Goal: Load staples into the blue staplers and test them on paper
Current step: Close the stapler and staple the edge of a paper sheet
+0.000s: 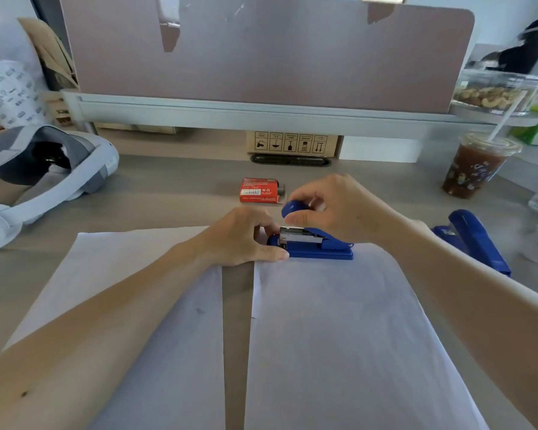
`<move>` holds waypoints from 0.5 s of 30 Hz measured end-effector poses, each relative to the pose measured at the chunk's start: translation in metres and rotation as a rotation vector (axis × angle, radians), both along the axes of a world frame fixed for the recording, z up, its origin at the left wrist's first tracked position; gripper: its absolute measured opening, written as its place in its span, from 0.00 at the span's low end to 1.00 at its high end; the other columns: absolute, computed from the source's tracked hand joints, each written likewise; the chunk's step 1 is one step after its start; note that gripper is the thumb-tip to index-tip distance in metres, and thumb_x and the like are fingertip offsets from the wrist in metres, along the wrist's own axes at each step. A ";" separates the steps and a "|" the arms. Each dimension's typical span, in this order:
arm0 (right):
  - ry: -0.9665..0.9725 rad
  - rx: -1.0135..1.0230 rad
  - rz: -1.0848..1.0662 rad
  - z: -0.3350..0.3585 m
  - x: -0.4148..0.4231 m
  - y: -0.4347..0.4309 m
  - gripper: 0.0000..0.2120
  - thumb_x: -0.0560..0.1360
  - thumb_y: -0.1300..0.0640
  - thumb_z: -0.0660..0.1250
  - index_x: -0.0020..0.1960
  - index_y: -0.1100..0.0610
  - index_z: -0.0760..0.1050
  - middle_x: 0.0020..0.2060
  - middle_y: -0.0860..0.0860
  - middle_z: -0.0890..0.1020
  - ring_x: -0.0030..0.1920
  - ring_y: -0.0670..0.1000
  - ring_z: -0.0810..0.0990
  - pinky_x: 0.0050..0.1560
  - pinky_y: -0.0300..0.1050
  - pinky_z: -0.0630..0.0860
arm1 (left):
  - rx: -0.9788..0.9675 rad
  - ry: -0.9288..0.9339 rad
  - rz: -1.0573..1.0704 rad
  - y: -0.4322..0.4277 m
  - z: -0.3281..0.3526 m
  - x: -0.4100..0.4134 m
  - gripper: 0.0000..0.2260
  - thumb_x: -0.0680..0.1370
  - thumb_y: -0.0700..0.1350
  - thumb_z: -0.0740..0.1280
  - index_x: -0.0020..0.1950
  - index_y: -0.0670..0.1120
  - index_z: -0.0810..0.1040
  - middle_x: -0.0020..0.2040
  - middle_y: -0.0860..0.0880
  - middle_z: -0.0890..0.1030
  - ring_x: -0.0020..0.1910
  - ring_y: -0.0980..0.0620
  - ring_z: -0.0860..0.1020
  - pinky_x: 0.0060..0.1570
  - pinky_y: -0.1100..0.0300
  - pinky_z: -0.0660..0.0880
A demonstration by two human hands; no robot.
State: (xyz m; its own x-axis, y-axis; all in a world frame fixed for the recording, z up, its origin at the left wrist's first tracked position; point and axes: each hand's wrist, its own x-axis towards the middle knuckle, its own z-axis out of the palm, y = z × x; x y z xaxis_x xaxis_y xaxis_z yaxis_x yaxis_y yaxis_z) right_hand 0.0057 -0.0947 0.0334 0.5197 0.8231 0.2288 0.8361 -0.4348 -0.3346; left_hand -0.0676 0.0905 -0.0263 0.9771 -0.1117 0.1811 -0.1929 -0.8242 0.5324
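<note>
Nearest, two paper sheets (339,336) side by side. At the right sheet's far edge, one blue stapler (323,248), top raised. Left hand (239,237) curled round its front end, right hand (339,203) pinching the raised top. Rightward, a second blue stapler (475,237). Beyond, one red staple box (258,190).

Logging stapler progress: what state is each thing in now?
Centre stapler: lid swung up, magazine exposed.
Second stapler: lying aside, untouched.
Staple box: tray slid partly out.
Paper sheets: flat, side by side.
Left hand: grips centre stapler's front.
Right hand: pinches its lid.
</note>
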 end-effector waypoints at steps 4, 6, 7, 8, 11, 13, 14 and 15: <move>-0.019 -0.082 0.013 -0.015 -0.005 0.009 0.13 0.78 0.46 0.65 0.56 0.51 0.82 0.45 0.47 0.84 0.43 0.47 0.80 0.48 0.46 0.78 | -0.017 0.037 0.041 0.004 -0.002 0.000 0.15 0.69 0.59 0.75 0.49 0.51 0.81 0.43 0.53 0.81 0.40 0.55 0.77 0.37 0.69 0.70; 0.045 -0.074 0.003 -0.018 -0.004 0.008 0.14 0.80 0.47 0.61 0.56 0.53 0.82 0.45 0.50 0.85 0.43 0.50 0.80 0.48 0.49 0.78 | 0.000 0.055 0.048 0.005 0.000 0.000 0.16 0.68 0.59 0.75 0.50 0.52 0.81 0.43 0.55 0.80 0.39 0.56 0.76 0.37 0.69 0.69; 0.085 -0.063 -0.011 -0.019 -0.002 0.007 0.16 0.81 0.48 0.59 0.55 0.54 0.82 0.44 0.52 0.84 0.42 0.52 0.80 0.48 0.51 0.78 | 0.007 0.071 0.050 0.005 0.001 0.000 0.16 0.69 0.58 0.75 0.51 0.51 0.81 0.43 0.56 0.79 0.39 0.56 0.75 0.37 0.68 0.69; 0.117 -0.061 -0.026 -0.020 0.000 0.005 0.17 0.82 0.48 0.57 0.54 0.56 0.82 0.42 0.54 0.84 0.40 0.53 0.80 0.46 0.52 0.78 | 0.012 0.083 0.043 0.006 0.002 0.000 0.17 0.69 0.57 0.75 0.52 0.51 0.81 0.43 0.56 0.79 0.40 0.57 0.75 0.38 0.68 0.69; 0.178 -0.045 -0.048 -0.025 0.001 0.003 0.16 0.82 0.49 0.56 0.54 0.52 0.81 0.41 0.53 0.84 0.36 0.51 0.78 0.38 0.41 0.73 | 0.017 0.090 0.008 0.009 0.003 0.000 0.15 0.69 0.56 0.75 0.51 0.51 0.81 0.45 0.54 0.81 0.41 0.55 0.76 0.37 0.68 0.70; 0.201 -0.047 -0.042 -0.027 0.001 0.004 0.16 0.82 0.49 0.57 0.56 0.53 0.82 0.41 0.53 0.84 0.37 0.52 0.78 0.37 0.40 0.72 | 0.022 0.081 -0.001 0.009 0.005 -0.001 0.12 0.69 0.55 0.76 0.49 0.55 0.79 0.44 0.55 0.80 0.41 0.55 0.76 0.36 0.71 0.69; 0.204 -0.060 -0.032 -0.029 0.001 0.005 0.17 0.82 0.48 0.57 0.57 0.53 0.82 0.41 0.53 0.84 0.38 0.53 0.78 0.38 0.40 0.72 | 0.021 0.075 -0.005 0.009 0.005 -0.001 0.12 0.69 0.55 0.76 0.48 0.56 0.78 0.44 0.55 0.80 0.41 0.55 0.76 0.36 0.71 0.70; 0.207 -0.071 -0.022 -0.030 0.001 0.005 0.16 0.82 0.49 0.57 0.58 0.52 0.82 0.41 0.53 0.84 0.39 0.53 0.78 0.39 0.40 0.72 | 0.018 0.070 -0.009 0.010 0.005 0.000 0.12 0.69 0.55 0.76 0.48 0.56 0.78 0.44 0.55 0.80 0.41 0.55 0.76 0.37 0.71 0.70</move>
